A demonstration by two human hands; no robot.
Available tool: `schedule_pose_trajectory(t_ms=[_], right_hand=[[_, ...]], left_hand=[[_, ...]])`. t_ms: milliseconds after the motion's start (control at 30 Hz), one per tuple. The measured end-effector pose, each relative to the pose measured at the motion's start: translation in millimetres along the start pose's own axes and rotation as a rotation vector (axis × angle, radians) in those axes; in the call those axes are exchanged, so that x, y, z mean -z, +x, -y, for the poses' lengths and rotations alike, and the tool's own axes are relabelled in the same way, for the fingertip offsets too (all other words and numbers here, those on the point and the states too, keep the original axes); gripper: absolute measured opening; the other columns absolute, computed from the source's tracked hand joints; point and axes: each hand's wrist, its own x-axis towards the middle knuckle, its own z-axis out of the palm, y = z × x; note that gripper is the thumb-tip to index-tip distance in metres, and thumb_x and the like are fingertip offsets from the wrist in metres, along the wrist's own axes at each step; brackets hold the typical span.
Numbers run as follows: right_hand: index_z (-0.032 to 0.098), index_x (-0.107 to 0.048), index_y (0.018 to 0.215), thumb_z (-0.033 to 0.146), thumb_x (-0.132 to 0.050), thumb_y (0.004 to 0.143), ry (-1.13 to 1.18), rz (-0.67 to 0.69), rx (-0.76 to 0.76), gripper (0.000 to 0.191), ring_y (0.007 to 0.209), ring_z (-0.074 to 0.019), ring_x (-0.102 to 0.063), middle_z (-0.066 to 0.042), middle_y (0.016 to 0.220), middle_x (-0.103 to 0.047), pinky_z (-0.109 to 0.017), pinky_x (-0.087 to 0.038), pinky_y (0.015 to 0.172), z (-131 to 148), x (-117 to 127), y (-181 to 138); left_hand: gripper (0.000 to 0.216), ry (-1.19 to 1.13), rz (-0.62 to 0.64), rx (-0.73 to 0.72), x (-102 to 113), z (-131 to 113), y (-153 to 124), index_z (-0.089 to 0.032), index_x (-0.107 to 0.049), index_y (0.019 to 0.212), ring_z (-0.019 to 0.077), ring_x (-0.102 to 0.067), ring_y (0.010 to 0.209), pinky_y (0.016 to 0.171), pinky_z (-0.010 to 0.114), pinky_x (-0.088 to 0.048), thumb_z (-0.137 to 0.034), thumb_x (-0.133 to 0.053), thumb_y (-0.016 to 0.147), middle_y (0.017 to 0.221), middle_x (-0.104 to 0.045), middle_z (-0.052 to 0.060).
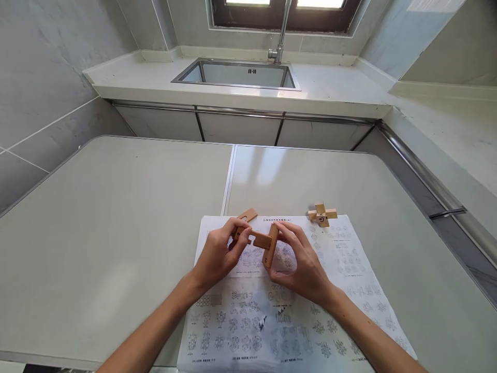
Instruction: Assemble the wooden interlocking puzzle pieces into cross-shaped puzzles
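My left hand (222,249) pinches a notched wooden puzzle piece (262,240) between thumb and fingertips. In my right hand (301,259) is another wooden puzzle piece (271,248), gripped at its two ends and tilted upright. The free end of the left piece meets the middle of the right one; whether they interlock I cannot tell. Another wooden piece (247,215) lies just beyond my left fingers, partly hidden by them. Beneath both hands spreads a printed sheet (287,331) with rows of puzzle diagrams. At its far right edge sits an assembled cross-shaped wooden puzzle (322,215).
The sheet lies on a pale folding table (116,223) with a seam (229,178) down its middle. Past the table's far edge is a counter with a sink (240,75) and a faucet (278,46). Another counter (450,124) runs along the right.
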Motion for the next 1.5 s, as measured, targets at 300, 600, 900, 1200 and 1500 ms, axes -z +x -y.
schedule_pose_trajectory(t_ms=[300,600,900,1200,1500], right_hand=[[0.032,-0.032,0.162,0.008,-0.075,0.076,0.010,-0.001,-0.035,0.099,0.135,-0.0362,-0.055,-0.013,0.147,-0.049,-0.057,-0.060,0.106,0.3,0.9,-0.8],[0.031,-0.029,0.164,0.009,-0.073,0.080,-0.032,0.018,0.023,0.097,0.140,-0.0362,-0.053,-0.014,0.149,-0.050,-0.057,-0.057,0.111,3.7,1.9,0.4],[0.033,-0.026,0.165,0.007,-0.071,0.081,-0.055,0.026,0.035,0.099,0.141,-0.0374,-0.053,-0.014,0.152,-0.049,-0.058,-0.056,0.112,1.9,1.3,-0.7],[0.033,-0.025,0.166,0.004,-0.069,0.081,-0.008,0.062,0.052,0.101,0.141,-0.0369,-0.054,-0.014,0.153,-0.048,-0.054,-0.059,0.109,7.9,-3.9,0.4],[0.034,-0.025,0.166,0.009,-0.073,0.081,-0.019,0.044,0.035,0.101,0.142,-0.0388,-0.052,-0.015,0.152,-0.047,-0.058,-0.057,0.109,5.8,0.4,2.3]], left_hand=[[0.017,-0.094,0.043,0.108,-6.7,-1.3,-3.8,-0.022,-0.058,0.100,0.0177,-0.074,0.076,0.069,0.026,-0.049,-0.037,-0.053,0.106,0.079,-0.068,-0.001],[0.017,-0.021,0.063,0.036,-5.7,-1.8,-1.8,-0.021,-0.059,0.097,0.0124,-0.051,0.060,0.060,0.024,-0.041,-0.034,-0.052,0.105,0.073,-0.060,-0.003],[0.012,-0.057,0.101,0.021,-8.6,-2.0,-3.6,-0.022,-0.058,0.099,0.0137,-0.061,0.066,0.063,0.025,-0.047,-0.030,-0.052,0.105,0.081,-0.067,-0.001],[0.015,-0.069,0.166,0.026,-16.3,-1.1,-7.2,-0.022,-0.060,0.101,0.0162,-0.069,0.073,0.068,0.027,-0.053,-0.033,-0.050,0.106,0.084,-0.073,0.002],[0.016,-0.025,0.102,0.000,-13.0,-1.3,-5.7,-0.022,-0.058,0.099,0.0147,-0.065,0.066,0.062,0.026,-0.047,-0.034,-0.050,0.107,0.085,-0.070,0.002]])
